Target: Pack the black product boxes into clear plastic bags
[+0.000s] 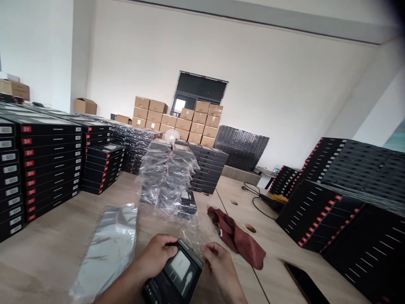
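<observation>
My left hand (160, 255) grips a small black product box (182, 270) from its left side, thumb on top. The box is tilted and shows a white device and cable printed on its face. At its right edge my right hand (220, 264) has thumb and fingers pinched on a thin clear plastic bag (193, 241). How far the bag covers the box I cannot tell. A flat pile of clear plastic bags (110, 236) lies left of my left arm. Beyond my hands stand stacks of boxes in clear wrap (167, 177).
A dark red cloth (237, 238) and a black phone (305, 283) lie to the right. Tall stacks of black boxes stand at the left (52, 164) and right (316, 211). A black cable (257, 194) curls on the table. Cardboard cartons (190, 122) are piled at the back.
</observation>
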The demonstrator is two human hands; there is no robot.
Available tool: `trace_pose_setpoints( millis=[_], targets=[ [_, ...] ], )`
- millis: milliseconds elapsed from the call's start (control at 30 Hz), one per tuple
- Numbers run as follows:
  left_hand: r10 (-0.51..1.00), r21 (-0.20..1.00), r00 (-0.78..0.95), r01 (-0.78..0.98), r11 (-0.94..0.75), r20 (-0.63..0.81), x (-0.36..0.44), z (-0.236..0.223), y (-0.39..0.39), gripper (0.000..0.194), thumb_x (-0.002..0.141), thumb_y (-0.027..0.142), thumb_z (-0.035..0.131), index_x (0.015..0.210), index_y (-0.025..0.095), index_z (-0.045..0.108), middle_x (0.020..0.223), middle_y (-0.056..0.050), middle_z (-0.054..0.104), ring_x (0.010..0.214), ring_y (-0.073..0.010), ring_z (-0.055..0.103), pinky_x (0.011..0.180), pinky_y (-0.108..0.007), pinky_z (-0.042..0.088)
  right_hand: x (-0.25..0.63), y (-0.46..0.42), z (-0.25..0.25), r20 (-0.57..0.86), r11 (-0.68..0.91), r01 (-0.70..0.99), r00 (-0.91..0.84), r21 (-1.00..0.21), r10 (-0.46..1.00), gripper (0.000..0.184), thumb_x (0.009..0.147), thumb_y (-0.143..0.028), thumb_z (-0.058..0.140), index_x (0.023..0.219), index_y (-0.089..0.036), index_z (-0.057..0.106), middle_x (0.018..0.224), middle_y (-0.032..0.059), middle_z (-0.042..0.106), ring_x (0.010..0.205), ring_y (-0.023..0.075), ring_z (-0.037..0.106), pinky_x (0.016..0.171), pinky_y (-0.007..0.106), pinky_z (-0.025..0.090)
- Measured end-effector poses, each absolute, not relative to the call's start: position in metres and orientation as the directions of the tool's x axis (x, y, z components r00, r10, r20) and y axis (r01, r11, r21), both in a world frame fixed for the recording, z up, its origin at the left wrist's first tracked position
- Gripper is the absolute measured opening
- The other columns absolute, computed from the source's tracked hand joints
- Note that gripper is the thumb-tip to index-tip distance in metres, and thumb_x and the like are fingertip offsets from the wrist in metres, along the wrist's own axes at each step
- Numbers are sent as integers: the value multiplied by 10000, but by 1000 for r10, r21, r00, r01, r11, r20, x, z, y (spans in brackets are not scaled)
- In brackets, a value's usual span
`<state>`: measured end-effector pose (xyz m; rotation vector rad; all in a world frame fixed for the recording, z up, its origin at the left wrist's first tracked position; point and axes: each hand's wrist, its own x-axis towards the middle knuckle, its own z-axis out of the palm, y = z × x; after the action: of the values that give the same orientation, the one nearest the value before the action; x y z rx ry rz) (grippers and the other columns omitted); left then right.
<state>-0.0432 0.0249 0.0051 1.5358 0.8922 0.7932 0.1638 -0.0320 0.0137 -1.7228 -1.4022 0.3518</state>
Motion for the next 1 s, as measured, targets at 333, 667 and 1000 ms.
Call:
trace_pose_setpoints(
  millis=[333,667,1000],
  targets=[
    [923,1000,385,-20,-14,20,-38,3,30,482,716,344,592,1132,105,643,1134,-109,658,1009,-259,607,916,-350,434,158,-36,22,331,22,667,340,-744,880,182,728,-303,507,563,-230,520,461,-25,568,426,157,564,389,226,390],
    [950,994,299,34,-107,92,-37,-2,29,458,753,333,574,1173,161,625,1227,-80,610,1143,-248,535,1017,-341,360,153,-33,14,293,41,631,301,-775,907,126,614,-143,454,554,-223,531,406,-65,504,346,122,482,353,205,348],
    [947,981,293,98,-167,132,-37,9,27,339,774,303,514,1039,161,670,1076,-85,678,1018,-245,590,901,-318,417,145,-39,26,612,233,809,187,-539,769,127,772,-258,537,662,-204,570,595,-5,594,533,143,553,547,230,432]
  ],
)
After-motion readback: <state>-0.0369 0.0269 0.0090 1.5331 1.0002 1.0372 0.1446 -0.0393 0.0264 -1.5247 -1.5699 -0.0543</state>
